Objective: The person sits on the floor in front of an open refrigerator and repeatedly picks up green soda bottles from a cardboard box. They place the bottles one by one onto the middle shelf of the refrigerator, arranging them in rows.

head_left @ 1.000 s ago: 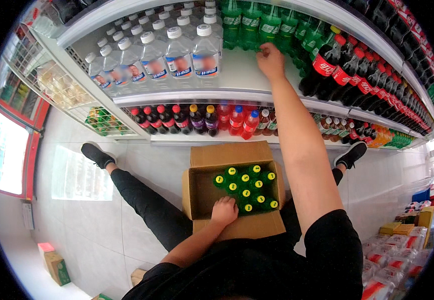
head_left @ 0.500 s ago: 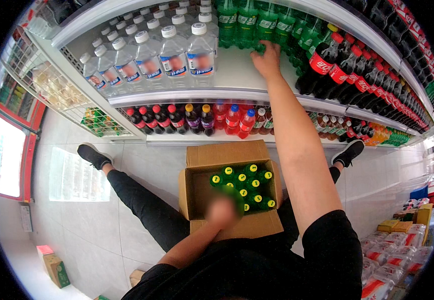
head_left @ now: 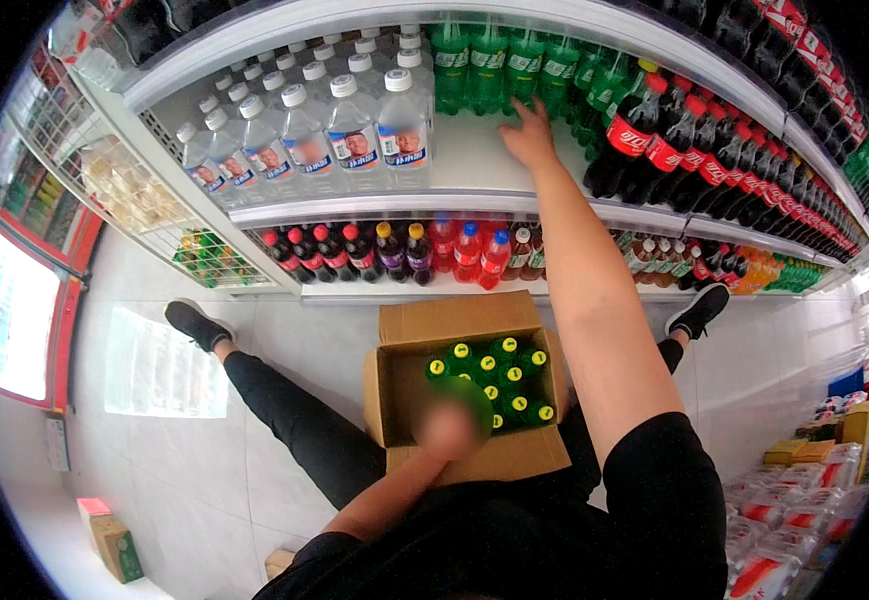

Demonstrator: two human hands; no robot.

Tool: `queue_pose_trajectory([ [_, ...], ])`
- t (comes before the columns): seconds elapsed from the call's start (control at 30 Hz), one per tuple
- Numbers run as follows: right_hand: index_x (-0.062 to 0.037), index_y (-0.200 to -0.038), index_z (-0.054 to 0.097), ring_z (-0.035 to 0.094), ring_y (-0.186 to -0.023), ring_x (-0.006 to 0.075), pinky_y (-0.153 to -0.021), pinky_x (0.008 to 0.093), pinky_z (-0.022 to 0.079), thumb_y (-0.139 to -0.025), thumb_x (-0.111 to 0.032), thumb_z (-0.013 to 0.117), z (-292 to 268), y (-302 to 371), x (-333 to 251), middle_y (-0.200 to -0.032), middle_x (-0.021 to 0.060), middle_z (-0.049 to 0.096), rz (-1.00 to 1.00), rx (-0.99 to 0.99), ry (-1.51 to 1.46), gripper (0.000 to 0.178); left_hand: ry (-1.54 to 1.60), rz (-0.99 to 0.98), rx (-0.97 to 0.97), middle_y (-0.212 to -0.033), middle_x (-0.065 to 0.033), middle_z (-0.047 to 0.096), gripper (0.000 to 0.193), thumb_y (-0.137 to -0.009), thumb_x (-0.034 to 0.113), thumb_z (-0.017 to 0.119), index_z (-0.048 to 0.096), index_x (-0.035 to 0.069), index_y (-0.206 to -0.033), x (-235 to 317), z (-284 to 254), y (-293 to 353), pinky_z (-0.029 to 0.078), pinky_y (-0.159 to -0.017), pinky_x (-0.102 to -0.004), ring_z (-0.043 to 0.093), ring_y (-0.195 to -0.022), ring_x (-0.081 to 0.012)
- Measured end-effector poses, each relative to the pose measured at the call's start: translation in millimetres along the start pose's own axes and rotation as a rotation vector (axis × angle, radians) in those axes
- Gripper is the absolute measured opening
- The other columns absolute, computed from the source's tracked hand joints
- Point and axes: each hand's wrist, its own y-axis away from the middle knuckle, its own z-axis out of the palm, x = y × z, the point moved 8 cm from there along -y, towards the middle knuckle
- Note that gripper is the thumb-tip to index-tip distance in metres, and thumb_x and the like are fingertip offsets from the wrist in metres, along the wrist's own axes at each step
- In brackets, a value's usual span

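My right hand point(head_left: 528, 135) reaches over the middle shelf, fingers apart and nothing in them. Its fingertips are just in front of the bases of green soda bottles point(head_left: 524, 70), which stand upright in a row; whether they touch is unclear. Lower down, an open cardboard box point(head_left: 459, 312) on the floor between my legs holds several green bottles with yellow caps point(head_left: 509, 346), grouped toward its right side. Over the near part of this box is my left hand point(head_left: 449, 432), smeared by blur. Green shows round it, but its fingers and any hold cannot be made out.
Clear bottles with white caps point(head_left: 354, 140) fill the shelf's left part; dark cola bottles point(head_left: 634, 130) line its right. Small coloured drinks point(head_left: 466, 250) stand on the bottom shelf. A wire rack point(head_left: 144, 200) is at left, wrapped packs point(head_left: 784, 520) at right.
My right hand's fingers have straightened and spread in front of the green bottles. The whole view has shifted a little, so the shelf appears lower. My left hand stays over the box.
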Motion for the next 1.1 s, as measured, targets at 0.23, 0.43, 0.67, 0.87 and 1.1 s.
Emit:
queue_pose_trajectory([
  [0.23,-0.0165,-0.154,0.055,0.041,-0.149,0.0435,-0.122,0.0477,0.036,-0.084,-0.033,0.079,-27.9,26.2,-25.5,-0.162,0.0264,0.043,0.153,-0.384,-0.357,0.076,-0.053,-0.081,-0.116,-0.106,-0.0144,0.069,0.029,-0.089,0.021,0.067,0.07,0.004,-0.113,-7.4,10.5,-2.6,0.055,-0.084,-0.0469,0.066,-0.094,-0.0326],
  [0.43,-0.0028,-0.12,0.068,0.059,-0.129,0.0404,-0.11,0.0478,0.047,-0.09,-0.015,0.071,-114.1,172.8,-64.2,-0.14,0.0243,0.061,-0.322,0.247,-0.279,0.033,-0.069,-0.133,-0.163,-0.104,-0.0155,0.068,0.03,-0.087,0.019,0.068,0.069,0.003,-0.112,-9.6,11.7,-0.5,0.054,-0.083,-0.0477,0.066,-0.092,-0.0336],
  [0.67,-0.0041,-0.109,0.068,0.056,-0.13,0.0423,-0.111,0.0516,0.045,-0.091,-0.004,0.069,-22.0,450.8,-1.7,-0.139,0.0207,0.059,0.096,-0.196,-0.281,0.018,-0.059,-0.104,-0.091,-0.102,-0.0167,0.067,0.031,-0.085,0.017,0.069,0.069,0.002,-0.112,1.4,-14.2,-6.9,0.053,-0.082,-0.0486,0.065,-0.09,-0.0347],
  [0.87,-0.0081,-0.117,0.068,0.04,-0.145,0.0454,-0.119,0.0628,0.034,-0.091,-0.018,0.071,7.3,542.8,-41.0,-0.148,0.0207,0.047,-0.089,-0.511,-0.163,0.028,-0.118,-0.312,-0.229,-0.094,-0.0146,0.067,0.023,-0.086,0.018,0.07,0.069,0.005,-0.105,-6.1,-28.3,8.1,0.053,-0.073,-0.0459,0.065,-0.082,-0.0315],
  [1.1,-0.0047,-0.115,0.069,0.04,-0.146,0.0445,-0.12,0.0642,0.033,-0.089,-0.018,0.071,7.9,536.8,-53.0,-0.147,0.0212,0.05,-0.18,-0.495,-0.026,0.029,-0.157,-0.29,-0.31,-0.08,-0.0102,0.066,0.012,-0.087,0.021,0.071,0.068,0.01,-0.091,-17.6,-16.6,18.8,0.052,-0.061,-0.0432,0.065,-0.069,-0.0273],
])
